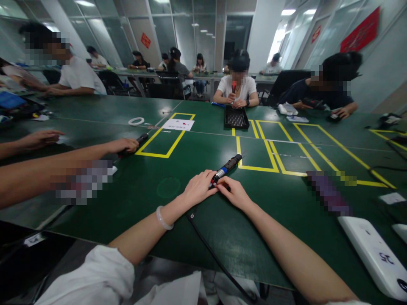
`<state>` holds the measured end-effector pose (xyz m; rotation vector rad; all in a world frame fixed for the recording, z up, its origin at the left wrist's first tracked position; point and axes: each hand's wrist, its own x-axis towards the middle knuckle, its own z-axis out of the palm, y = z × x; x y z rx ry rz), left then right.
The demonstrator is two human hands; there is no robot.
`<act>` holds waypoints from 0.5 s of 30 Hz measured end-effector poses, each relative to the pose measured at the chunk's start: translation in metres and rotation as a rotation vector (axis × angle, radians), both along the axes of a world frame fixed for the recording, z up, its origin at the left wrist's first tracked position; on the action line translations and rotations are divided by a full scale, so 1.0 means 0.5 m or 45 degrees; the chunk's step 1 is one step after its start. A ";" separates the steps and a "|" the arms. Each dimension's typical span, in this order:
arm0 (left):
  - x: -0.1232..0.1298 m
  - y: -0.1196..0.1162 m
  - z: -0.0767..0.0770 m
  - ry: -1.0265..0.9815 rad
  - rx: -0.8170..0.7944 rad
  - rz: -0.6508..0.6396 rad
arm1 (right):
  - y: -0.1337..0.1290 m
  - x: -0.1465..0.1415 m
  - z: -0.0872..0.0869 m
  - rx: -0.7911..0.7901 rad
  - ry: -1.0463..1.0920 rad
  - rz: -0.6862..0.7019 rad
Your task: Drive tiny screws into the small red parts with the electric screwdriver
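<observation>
A slim black tool with a blue and silver middle section [225,170] lies slantwise on the green table, its thin tip pointing away to the right. My left hand [201,186], with a pale bracelet at the wrist, is wrapped over the near end of the tool. The fingertips of my right hand [233,191] are pinched together at the same near end, beside some small red and black parts. What exactly the right fingertips hold is too small to make out. A black cable [206,243] runs from near my hands over the table's front edge.
At the left, another person's hand [129,145] holds a dark tool. Yellow tape outlines [259,168] mark the green table [273,203]. A black tray [236,117] stands opposite, before a seated person. A white device [372,254] lies at the right, a white ring [136,121] farther left.
</observation>
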<state>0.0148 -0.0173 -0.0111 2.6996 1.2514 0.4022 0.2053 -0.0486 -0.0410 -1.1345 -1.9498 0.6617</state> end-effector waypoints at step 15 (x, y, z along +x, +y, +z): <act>-0.165 0.064 0.005 0.105 0.002 0.347 | 0.003 0.012 -0.003 -0.008 -0.104 -0.031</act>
